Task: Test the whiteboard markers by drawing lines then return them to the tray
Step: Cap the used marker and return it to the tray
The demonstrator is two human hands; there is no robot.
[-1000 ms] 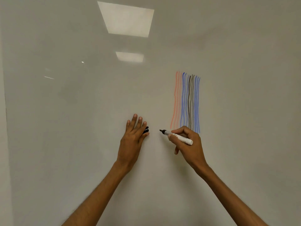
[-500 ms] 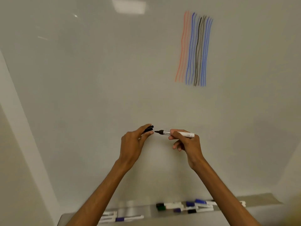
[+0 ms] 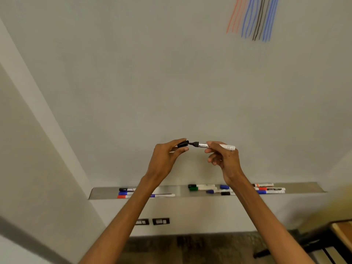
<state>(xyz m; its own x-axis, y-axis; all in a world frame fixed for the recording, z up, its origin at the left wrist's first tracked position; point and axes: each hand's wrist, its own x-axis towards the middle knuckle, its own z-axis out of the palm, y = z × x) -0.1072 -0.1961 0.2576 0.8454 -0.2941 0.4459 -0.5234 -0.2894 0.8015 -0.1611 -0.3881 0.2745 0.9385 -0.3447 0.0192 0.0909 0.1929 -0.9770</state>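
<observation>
A black cap is pinched in the left hand; the marker, w/ black tip bared, is gripped at mid-barrel by the right hand. Both are held level, tip pointed at the cap mouth & just about touching it, well above the tray. Step in hand, as judged: recapping. To be done well, cap & barrel should be kept on one axis, tip fed straight in w/o smearing the fingers, then pressed till seated, prob. w/ a click. A skewed push may crush the nib. The capped marker is then to be laid in the tray below the hands, among the other markers. Test lines are seen up & right of the hands on the whiteboard.
</observation>
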